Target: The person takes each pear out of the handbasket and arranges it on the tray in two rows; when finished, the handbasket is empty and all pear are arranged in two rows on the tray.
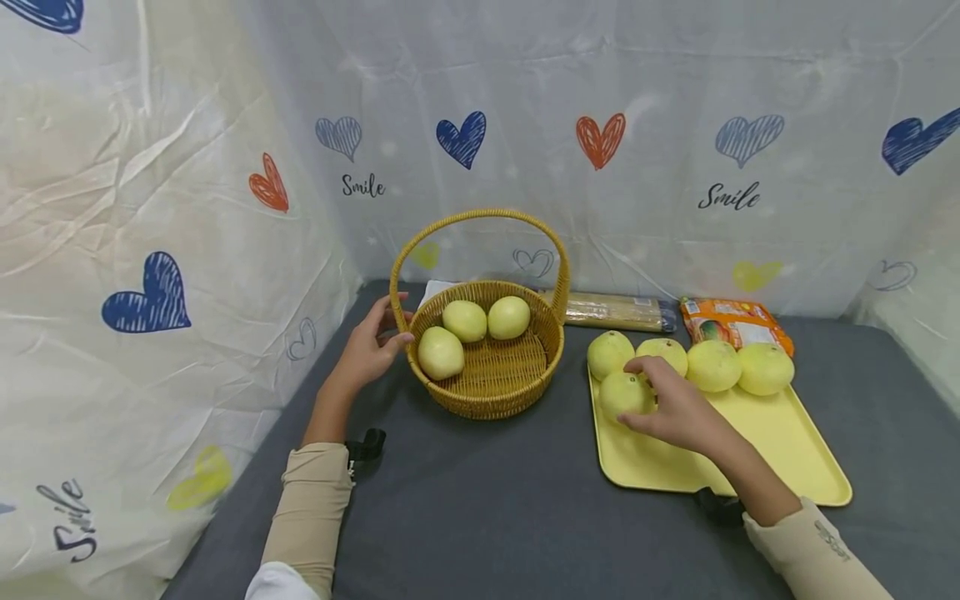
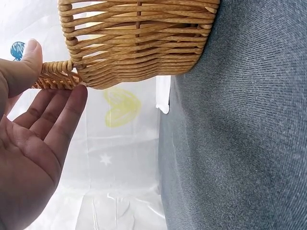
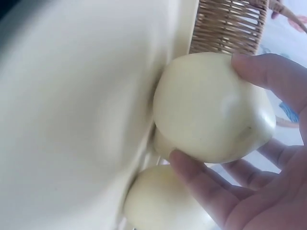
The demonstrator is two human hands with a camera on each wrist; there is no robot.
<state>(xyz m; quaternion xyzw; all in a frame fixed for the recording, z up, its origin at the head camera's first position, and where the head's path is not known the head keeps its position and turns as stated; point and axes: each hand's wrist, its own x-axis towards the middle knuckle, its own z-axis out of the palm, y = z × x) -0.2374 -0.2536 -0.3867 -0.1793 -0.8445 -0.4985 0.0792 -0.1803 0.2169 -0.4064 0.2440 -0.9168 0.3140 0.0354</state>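
Observation:
At the left, a wicker basket (image 1: pixel 491 406) with a tall arched handle stands on the table and contains three smooth, pale yellow-green melons (image 1: pixel 441 353). My left hand (image 1: pixel 372 343) holds the foot of its handle (image 2: pixel 57 75), thumb on one side and fingers on the other. On the right is a yellow tray (image 1: pixel 780 446) with several more melons along its far edge. At the tray's left side my right hand (image 1: pixel 678 408) grips one melon (image 3: pixel 211 108) between thumb and fingers. That melon stays close over the tray in the right wrist view.
Behind the basket and tray lie a long clear pack of thin tan sticks (image 1: pixel 611 310) and an orange printed packet (image 1: pixel 738 323). A dark grey cloth (image 1: pixel 495 508) covers the table. White sheeting with hearts (image 1: pixel 600 142) hangs at the back and sides.

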